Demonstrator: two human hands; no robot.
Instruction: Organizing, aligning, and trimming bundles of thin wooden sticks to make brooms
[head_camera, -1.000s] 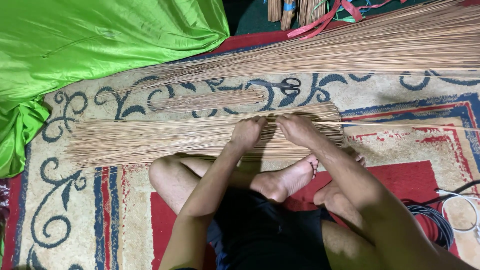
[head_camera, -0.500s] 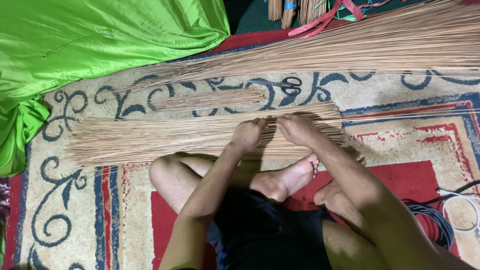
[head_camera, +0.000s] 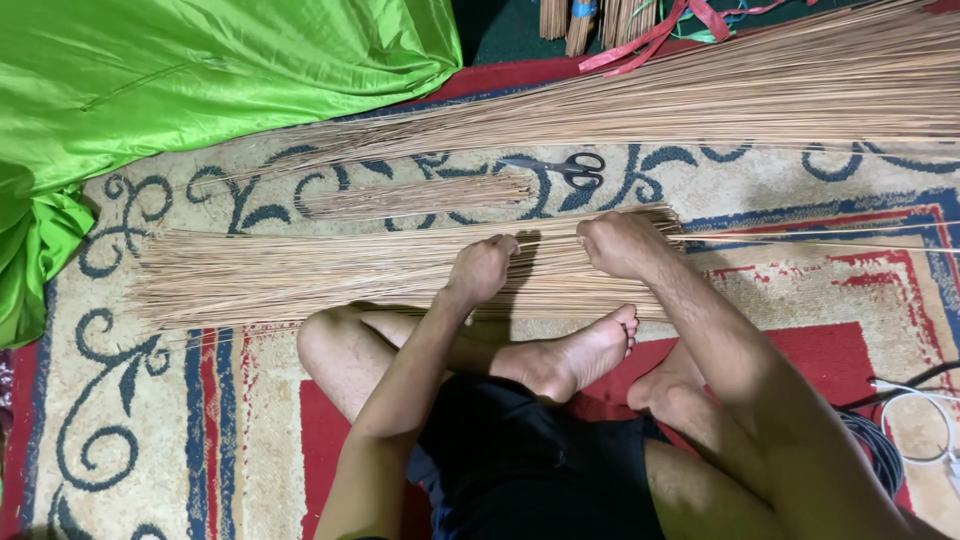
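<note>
The left hand (head_camera: 482, 268) and the right hand (head_camera: 618, 245) are both curled, fingers pressed down on the right-hand part of a flat bundle of thin tan sticks (head_camera: 330, 275), which is spread on the patterned carpet (head_camera: 150, 420) just in front of the crossed legs. The sticks are judged light, springy, brittle and easily scattered. They are best gathered as a bunch near the blunt ends rather than singly.
</note>
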